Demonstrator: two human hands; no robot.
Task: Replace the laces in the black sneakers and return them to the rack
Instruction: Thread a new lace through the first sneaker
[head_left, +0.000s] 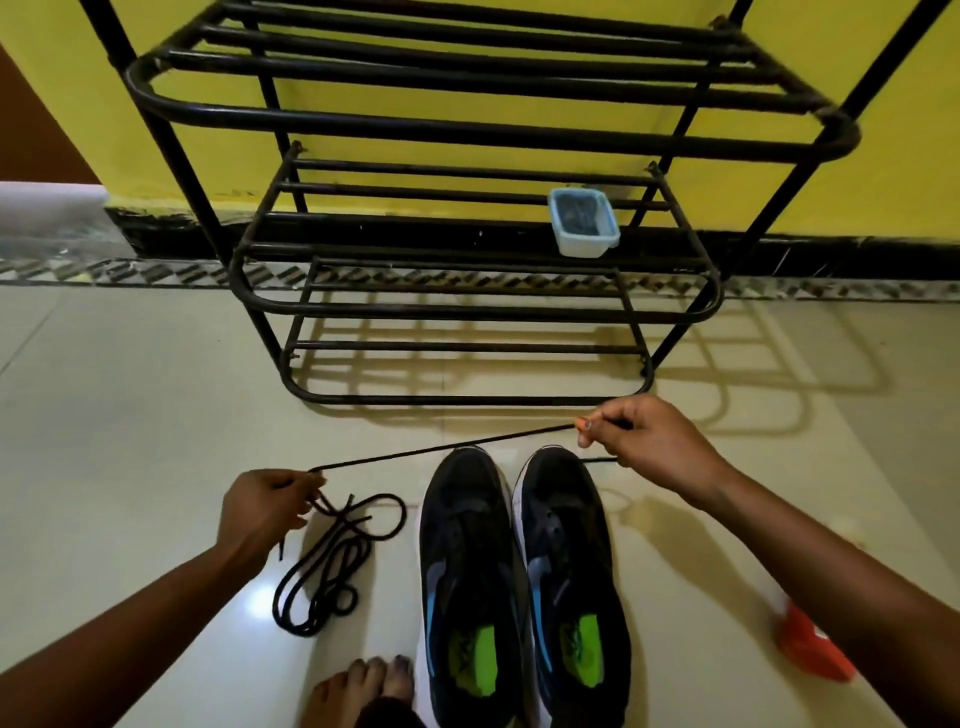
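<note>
With our left hand (260, 512) and right hand (639, 441) each pinching the lace (447, 448) taut over the sneakers (519, 561) at lower centre, we judged it best to even both ends before threading from the toe upward.

Pale tiled floor (156, 389).
Bearing a black rack (467, 312) at the wall edge, two black sneakers (467, 545) side by side, a coiled lace (340, 551) just left, an orange object (810, 649) right.

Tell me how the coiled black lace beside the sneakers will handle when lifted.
Probably floppy: the lace lies in loose loops on the floor. Likely to snag, since its loops cross each other. Probably light, being thin cord.
</note>
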